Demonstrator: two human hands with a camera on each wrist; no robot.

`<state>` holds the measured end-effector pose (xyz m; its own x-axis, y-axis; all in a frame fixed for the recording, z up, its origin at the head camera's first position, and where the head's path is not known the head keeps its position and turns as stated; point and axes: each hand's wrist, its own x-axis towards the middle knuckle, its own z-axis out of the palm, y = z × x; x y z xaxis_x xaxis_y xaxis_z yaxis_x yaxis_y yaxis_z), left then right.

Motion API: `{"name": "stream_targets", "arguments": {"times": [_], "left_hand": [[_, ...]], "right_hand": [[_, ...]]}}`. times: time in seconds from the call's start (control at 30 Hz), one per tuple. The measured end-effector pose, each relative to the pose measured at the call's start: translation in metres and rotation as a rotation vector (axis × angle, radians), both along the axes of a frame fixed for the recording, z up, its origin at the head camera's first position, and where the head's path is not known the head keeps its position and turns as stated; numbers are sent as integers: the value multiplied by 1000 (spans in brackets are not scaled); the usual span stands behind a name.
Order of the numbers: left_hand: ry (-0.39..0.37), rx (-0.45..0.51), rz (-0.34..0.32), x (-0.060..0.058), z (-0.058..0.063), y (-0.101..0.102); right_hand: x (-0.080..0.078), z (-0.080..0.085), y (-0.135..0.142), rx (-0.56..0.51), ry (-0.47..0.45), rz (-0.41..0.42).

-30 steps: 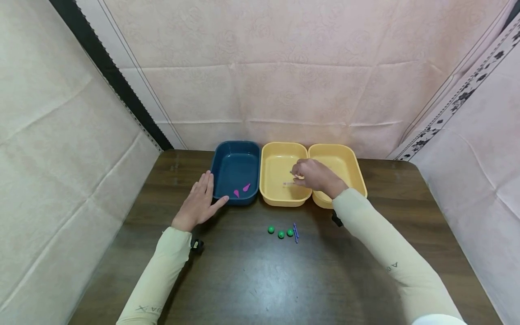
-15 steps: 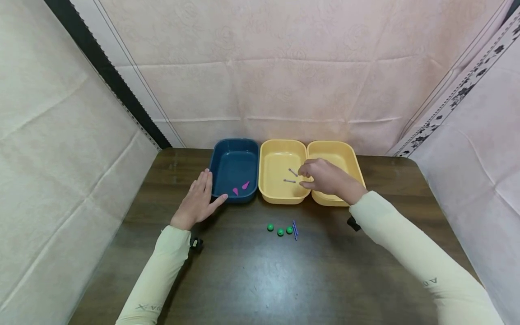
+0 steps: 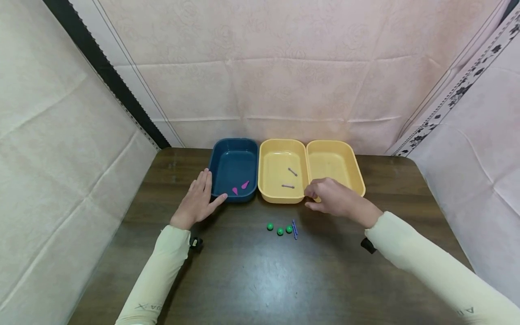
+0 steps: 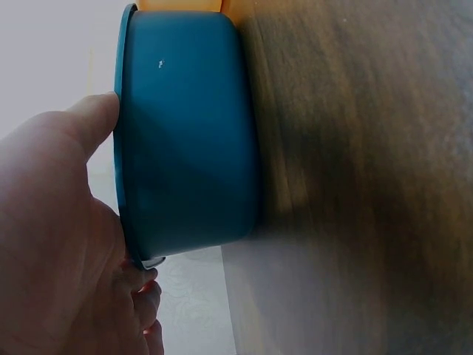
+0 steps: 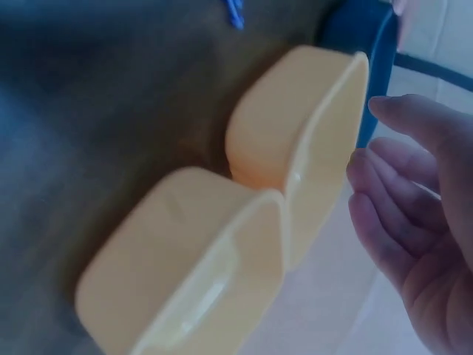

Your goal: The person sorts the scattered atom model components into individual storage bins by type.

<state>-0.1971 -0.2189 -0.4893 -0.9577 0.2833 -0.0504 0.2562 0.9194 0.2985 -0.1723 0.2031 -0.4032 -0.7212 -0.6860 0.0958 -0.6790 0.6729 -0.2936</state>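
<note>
My left hand (image 3: 196,201) rests on the near-left corner of the blue bin (image 3: 234,158), fingers straight along its side and thumb on the front rim. Two pink teardrop-shaped pieces (image 3: 245,185) lie inside that bin. My right hand (image 3: 335,201) hovers over the front edges of the two yellow bins with nothing in its loosely bent fingers; the right wrist view shows thumb and fingertips apart. In the middle yellow bin (image 3: 280,153) lie two small purple sticks with knobbed ends (image 3: 288,186). The right yellow bin (image 3: 331,158) stands against it.
Three green balls (image 3: 280,231) sit on the brown wooden table (image 3: 243,280) in front of the bins. Beside them lie thin blue sticks (image 3: 294,229). Pale cloth walls (image 3: 284,81) enclose the table at the back and both sides.
My right hand has let go of a purple stick in the middle yellow bin and drawn back toward the front right. The left hand has stayed on the blue bin.
</note>
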Motion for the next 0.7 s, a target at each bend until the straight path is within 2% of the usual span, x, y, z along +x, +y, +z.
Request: {"name": "stream_targets", "arguments": {"times": [0.2,0.47,0.7], "left_hand": [[-3,-4,-2,0,0,0],[-12,-10,-6,-2,-2,0],[-12,-9,-3,-3,-3,1]], "right_hand": [[14,-18,2,-2,-22,28],[27,-43,0,-15,-133,-9],[35,-72,-6,-86,-163,-45]]}}
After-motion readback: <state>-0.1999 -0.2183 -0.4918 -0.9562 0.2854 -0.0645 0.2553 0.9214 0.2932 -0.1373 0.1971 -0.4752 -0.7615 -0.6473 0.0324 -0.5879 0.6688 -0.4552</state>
